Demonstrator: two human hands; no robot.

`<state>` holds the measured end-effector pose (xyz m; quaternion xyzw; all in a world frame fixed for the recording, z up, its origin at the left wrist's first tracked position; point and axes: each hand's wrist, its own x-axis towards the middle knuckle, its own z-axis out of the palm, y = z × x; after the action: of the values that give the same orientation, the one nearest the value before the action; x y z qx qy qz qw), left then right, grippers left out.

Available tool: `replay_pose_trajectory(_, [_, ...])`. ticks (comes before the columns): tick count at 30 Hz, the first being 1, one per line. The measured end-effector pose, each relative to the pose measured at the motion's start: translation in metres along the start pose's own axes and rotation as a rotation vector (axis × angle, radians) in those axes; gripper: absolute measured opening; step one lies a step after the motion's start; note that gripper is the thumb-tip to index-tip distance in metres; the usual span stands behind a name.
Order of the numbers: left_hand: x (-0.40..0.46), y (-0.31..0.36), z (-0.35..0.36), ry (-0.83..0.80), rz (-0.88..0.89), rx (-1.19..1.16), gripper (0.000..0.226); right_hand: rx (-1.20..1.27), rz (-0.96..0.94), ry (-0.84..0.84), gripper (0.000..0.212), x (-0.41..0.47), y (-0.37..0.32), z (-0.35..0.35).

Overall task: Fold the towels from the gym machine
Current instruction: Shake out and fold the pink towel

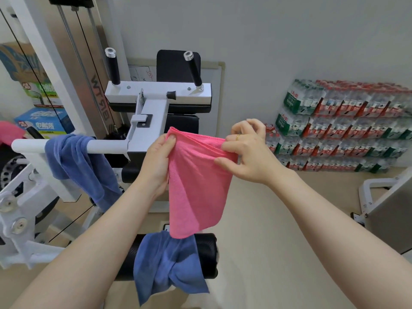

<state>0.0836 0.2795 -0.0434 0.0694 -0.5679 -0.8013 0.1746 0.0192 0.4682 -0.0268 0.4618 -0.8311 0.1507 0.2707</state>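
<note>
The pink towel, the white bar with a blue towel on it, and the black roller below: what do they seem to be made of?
Pink towel: soft, matt cloth, likely microfibre; fine nap, limp folds.
White bar: probably painted metal; smooth, even, faintly glossy tube.
Black roller: seemingly foam padding under a ribbed, slightly shiny cover, perhaps vinyl; the core is hidden.

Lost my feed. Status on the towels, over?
Left hand and right hand grip pink towel by its top edge. Two blue towels on machine. Nothing blocking.
</note>
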Motion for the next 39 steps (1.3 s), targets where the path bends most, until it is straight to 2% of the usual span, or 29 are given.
replay_pose_trajectory(4, [0.010,0.005,-0.012,0.020,0.012,0.017,0.024,0.326,0.138,-0.071,0.030,0.026,-0.004,-0.013])
replay_pose_trajectory(8, [0.018,0.007,-0.019,0.040,0.064,-0.118,0.026,0.693,0.239,-0.181,0.019,0.044,-0.010,-0.019])
replay_pose_trajectory(11, [0.017,0.014,-0.023,0.001,0.068,-0.095,0.026,0.919,0.308,-0.142,0.018,0.050,-0.010,-0.018])
replay_pose_trajectory(15, [0.014,0.028,-0.029,-0.123,0.035,-0.101,0.027,1.393,0.540,0.026,0.027,0.056,-0.014,-0.005])
replay_pose_trajectory(18, [0.014,0.036,-0.034,-0.192,0.002,-0.122,0.029,1.642,0.639,0.090,0.023,0.058,-0.020,0.007])
replay_pose_trajectory(21, [0.020,0.044,-0.042,-0.256,-0.070,-0.201,0.038,1.740,0.656,0.145,0.032,0.063,-0.025,0.014])
replay_pose_trajectory(24, [0.028,0.046,-0.051,-0.297,-0.138,-0.187,0.034,1.627,0.750,0.229,0.038,0.069,-0.030,0.022])
replay_pose_trajectory(27, [0.033,0.047,-0.056,-0.286,-0.196,-0.153,0.031,1.412,0.943,0.324,0.028,0.076,-0.035,0.032])
replay_pose_trajectory(29, [0.036,0.048,-0.058,-0.263,-0.225,-0.186,0.032,1.348,1.027,0.342,0.013,0.080,-0.038,0.039])
replay_pose_trajectory(30, [0.038,0.050,-0.059,-0.252,-0.240,-0.216,0.032,1.370,1.060,0.327,0.019,0.080,-0.040,0.042])
replay_pose_trajectory(32, [0.043,0.053,-0.061,-0.246,-0.275,-0.276,0.032,1.507,1.080,0.204,0.046,0.074,-0.044,0.047])
replay_pose_trajectory(34, [0.047,0.057,-0.065,-0.239,-0.303,-0.313,0.031,1.661,1.005,0.023,0.068,0.061,-0.053,0.051])
replay_pose_trajectory(38, [0.060,0.061,-0.076,-0.193,-0.340,-0.296,0.032,1.730,0.915,-0.185,0.083,0.047,-0.068,0.067])
replay_pose_trajectory(39, [0.064,0.062,-0.080,-0.184,-0.361,-0.291,0.032,1.724,0.898,-0.217,0.079,0.049,-0.068,0.071])
